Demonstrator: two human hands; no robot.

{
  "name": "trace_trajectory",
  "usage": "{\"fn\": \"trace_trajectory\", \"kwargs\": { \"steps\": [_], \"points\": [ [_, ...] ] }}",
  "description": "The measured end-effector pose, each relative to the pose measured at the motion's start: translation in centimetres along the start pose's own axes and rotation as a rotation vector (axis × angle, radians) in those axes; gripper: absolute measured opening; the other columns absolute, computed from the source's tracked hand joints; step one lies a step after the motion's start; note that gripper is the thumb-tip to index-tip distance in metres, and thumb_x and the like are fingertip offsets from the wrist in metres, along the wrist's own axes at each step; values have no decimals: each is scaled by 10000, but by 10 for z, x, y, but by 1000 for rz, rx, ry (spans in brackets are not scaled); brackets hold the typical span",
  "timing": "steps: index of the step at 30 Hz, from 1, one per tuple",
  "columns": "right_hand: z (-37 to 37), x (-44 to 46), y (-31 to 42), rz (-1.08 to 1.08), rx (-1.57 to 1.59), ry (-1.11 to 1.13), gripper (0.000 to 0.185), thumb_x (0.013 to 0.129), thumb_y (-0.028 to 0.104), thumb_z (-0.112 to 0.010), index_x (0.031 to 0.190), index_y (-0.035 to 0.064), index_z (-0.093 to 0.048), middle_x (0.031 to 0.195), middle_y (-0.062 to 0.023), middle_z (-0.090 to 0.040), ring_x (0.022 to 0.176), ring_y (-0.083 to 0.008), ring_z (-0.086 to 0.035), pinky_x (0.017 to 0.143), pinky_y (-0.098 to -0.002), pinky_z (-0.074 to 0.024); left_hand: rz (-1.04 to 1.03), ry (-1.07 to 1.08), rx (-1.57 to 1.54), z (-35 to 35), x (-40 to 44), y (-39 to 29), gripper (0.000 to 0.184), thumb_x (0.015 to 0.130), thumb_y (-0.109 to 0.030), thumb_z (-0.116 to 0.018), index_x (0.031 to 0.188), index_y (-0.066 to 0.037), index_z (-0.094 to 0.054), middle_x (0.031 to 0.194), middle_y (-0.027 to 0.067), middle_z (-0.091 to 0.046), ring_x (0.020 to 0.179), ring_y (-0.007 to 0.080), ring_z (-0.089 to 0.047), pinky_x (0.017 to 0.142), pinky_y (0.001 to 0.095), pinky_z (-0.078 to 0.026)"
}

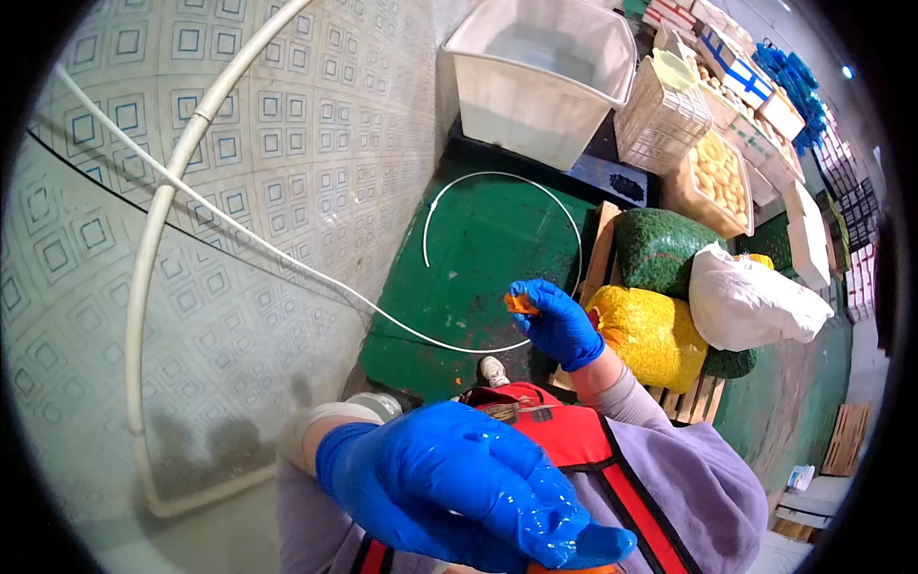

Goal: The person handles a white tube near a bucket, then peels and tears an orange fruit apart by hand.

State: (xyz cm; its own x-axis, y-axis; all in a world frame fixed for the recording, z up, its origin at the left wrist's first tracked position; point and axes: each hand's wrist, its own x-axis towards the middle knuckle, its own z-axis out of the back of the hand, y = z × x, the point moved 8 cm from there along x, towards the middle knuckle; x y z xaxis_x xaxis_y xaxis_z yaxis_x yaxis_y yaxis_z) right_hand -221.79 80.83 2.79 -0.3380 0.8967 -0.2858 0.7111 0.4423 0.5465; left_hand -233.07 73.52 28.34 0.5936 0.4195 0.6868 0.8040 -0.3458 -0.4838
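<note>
My left hand (459, 488), in a wet blue glove, is large and close to the camera at the bottom. Its fingers curve over an orange-coloured thing (574, 569), mostly hidden by the hand and cut off by the frame's lower edge, so its kind does not show. Farther out, my right hand (559, 330), also blue-gloved, pinches a small, thin orange piece that looks like peel (521, 303). Behind both hands is the red apron (555, 430) over a purple top.
A white tub (535, 96) of water stands against the tiled wall. A thin white hose (287, 258) loops over the green floor (459, 249). To the right, a yellow mesh sack (660, 340), a green sack (660, 244) and a white bag (746, 301) lie on a wooden pallet (703, 397).
</note>
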Motion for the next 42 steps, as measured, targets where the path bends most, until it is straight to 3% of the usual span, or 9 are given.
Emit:
{"fn": "trace_trajectory", "kwargs": {
  "steps": [4,7,13,16,25,31,34,37,42],
  "points": [
    [-1,1,-2,-10,-28,2,191,793,140,-555,970,69,-550,990,-34,-557,875,-138,-532,728,-251,-446,-189,-32,-122,1,3,-8,214,813,-81,-499,896,106,-564,903,285,-559,833,360,-578,724,420,-466],
    [-3,-1,-5,-47,-33,-5,189,794,144,-555,969,71,-550,987,-32,-560,878,-135,-532,725,-247,-447,235,10,-61,0,2,9,203,747,21,-586,947,10,-552,981,165,-558,921,259,-552,797,350,-430],
    [-4,0,-7,-40,-31,3,185,796,149,-556,967,79,-551,983,-28,-557,886,-126,-528,730,-243,-446,-355,81,-177,-6,6,5,217,767,-108,-555,826,101,-574,824,256,-578,726,330,-589,632,367,-481],
    [-2,0,-9,-56,-39,20,180,797,146,-554,964,80,-551,988,-30,-555,896,-131,-524,740,-248,-447,-216,-194,104,1,10,-3,216,723,-143,-602,620,34,-534,628,110,-558,531,205,-550,480,280,-441],
    [-3,-1,-10,-52,-18,22,178,799,139,-547,965,74,-549,987,-35,-555,898,-144,-522,742,-254,-450,-7,96,136,-7,19,1,148,784,-144,-585,799,2,-565,880,155,-550,822,308,-545,727,396,-431],
    [-1,0,-11,-59,-10,0,176,798,134,-546,963,72,-548,983,-35,-557,894,-148,-524,736,-253,-450,-686,-781,-168,16,-11,10,430,688,-154,-635,482,-96,-262,484,-34,-324,421,64,-406,380,207,-316],
    [-1,0,-11,-54,-7,3,178,798,134,-547,963,69,-548,974,-35,-557,891,-148,-524,736,-254,-450,-715,-377,-250,21,1,-9,247,697,-57,-634,565,-35,-427,585,21,-470,578,110,-518,504,232,-436],
    [-3,0,-11,-53,-14,12,179,798,139,-547,962,69,-547,969,-38,-554,887,-150,-525,735,-254,-453,-12,127,107,-5,27,-4,155,788,-158,-580,800,-5,-563,868,149,-548,810,305,-542,720,394,-427],
    [-2,0,-12,-52,-12,-1,173,799,144,-544,954,68,-549,969,-43,-550,884,-150,-521,731,-261,-454,-77,105,89,0,21,4,152,795,-163,-570,798,-12,-563,850,139,-551,790,295,-542,726,388,-421]
  ]
}}
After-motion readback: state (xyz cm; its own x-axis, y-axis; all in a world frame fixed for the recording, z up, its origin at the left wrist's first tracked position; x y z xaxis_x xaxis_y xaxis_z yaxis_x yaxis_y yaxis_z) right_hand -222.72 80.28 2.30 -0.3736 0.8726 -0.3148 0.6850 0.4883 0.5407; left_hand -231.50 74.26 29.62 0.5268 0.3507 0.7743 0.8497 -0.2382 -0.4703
